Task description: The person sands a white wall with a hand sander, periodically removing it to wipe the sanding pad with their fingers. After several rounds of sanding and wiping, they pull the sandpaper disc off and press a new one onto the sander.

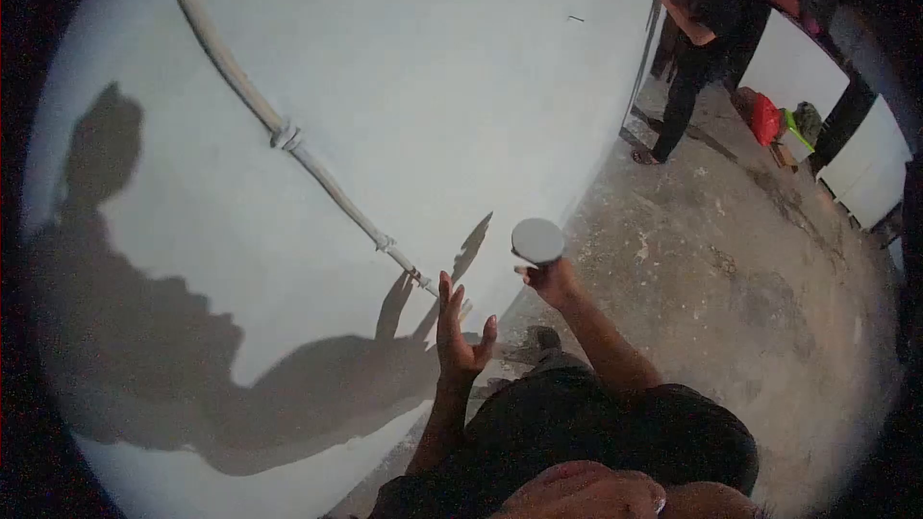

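My right hand (552, 283) is closed around a round object with a flat pale grey face (537, 240) and a dark edge; its kind does not show. This object is raised in front of the white wall (442, 67), close to where the wall meets the floor. To its left, my left hand (463, 344) is upright with fingers stretched and thumb apart, holding nothing. The lower end of a pale pipe (338, 196) fixed along the wall runs down behind the left fingers in this view.
Rough concrete floor (692, 279) stretches to the right. A person in dark clothes (700, 48) stands by the far wall end. Beyond are a red bag (764, 119), a bright green item (796, 127) and white panels (793, 62). Shadows fall across the wall.
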Available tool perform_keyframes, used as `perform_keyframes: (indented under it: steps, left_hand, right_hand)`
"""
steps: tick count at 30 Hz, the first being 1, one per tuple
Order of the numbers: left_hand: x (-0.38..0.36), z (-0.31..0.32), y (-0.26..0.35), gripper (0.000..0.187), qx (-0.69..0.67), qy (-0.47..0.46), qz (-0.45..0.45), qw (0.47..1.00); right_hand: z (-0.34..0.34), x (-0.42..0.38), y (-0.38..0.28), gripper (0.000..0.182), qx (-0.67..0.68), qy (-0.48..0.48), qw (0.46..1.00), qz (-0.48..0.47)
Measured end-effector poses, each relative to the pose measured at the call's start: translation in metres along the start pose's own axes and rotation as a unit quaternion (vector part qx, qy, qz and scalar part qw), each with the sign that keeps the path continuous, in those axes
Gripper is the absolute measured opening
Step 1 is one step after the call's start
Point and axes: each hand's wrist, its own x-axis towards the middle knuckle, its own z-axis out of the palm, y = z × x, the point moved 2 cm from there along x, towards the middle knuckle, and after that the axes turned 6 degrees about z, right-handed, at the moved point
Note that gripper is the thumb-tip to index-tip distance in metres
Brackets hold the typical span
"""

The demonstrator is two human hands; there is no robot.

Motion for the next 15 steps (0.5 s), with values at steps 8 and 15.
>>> perform_keyframes:
  steps: [8,15]
  left_hand:
    - [-0.021,-0.01,0.001,0.065,-0.062,-0.034,-0.122,0.99]
    - [-0.045,-0.004,-0.013,0.06,-0.19,-0.06,-0.226,0.953]
  right_hand:
    - [0.049,-0.048,0.031,0.049,0.044,-0.025,0.981,0.186]
    - [0.089,-0.055,0.017,0.04,0.137,-0.183,0.948,0.221]
